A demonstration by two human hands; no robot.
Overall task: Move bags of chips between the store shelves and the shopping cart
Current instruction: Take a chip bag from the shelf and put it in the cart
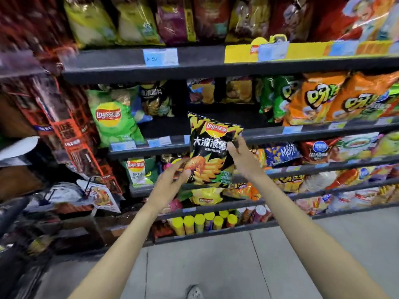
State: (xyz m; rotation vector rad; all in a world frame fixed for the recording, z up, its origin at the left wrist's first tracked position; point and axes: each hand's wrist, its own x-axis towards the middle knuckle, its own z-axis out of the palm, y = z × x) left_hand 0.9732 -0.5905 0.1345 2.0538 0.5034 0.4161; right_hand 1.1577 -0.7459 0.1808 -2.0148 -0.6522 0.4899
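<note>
Black chip bag (210, 147) held upright before the shelves (216, 67): left hand (172, 180) fingers pinch its lower left corner, right hand (241, 158) fingers grip its right edge.

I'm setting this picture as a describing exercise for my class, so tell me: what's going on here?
A person stands at store shelves stocked with snack bags and holds up a black bag of chips in front of them. The right hand pinches its right edge, and the left hand has its fingers curled at the lower left corner. Green bags and orange bags sit on the shelf behind. No cart is clearly visible.
</note>
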